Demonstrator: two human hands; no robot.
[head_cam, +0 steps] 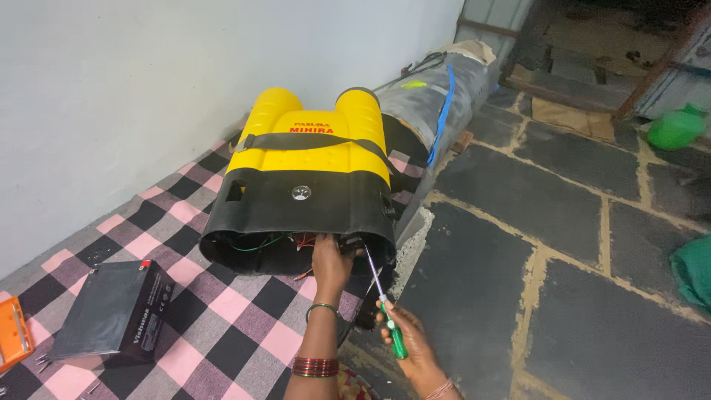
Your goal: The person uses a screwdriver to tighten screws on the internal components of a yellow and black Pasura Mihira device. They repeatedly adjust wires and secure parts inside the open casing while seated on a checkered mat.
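Note:
A yellow and black backpack sprayer tank (307,174) lies on its side on a checked cloth (222,318), its open black base facing me with green and red wires inside. My left hand (331,265) reaches into the open base, fingers hidden among the wires. My right hand (411,341) holds a green-handled screwdriver (385,300), whose shaft points up into the right side of the base opening.
A black rectangular battery (115,310) lies on the cloth at lower left, beside an orange object (11,333) at the edge. A grey wrapped roll (437,96) lies behind the tank. Dark stone floor (563,244) spreads right, with green items (675,127) at the far right.

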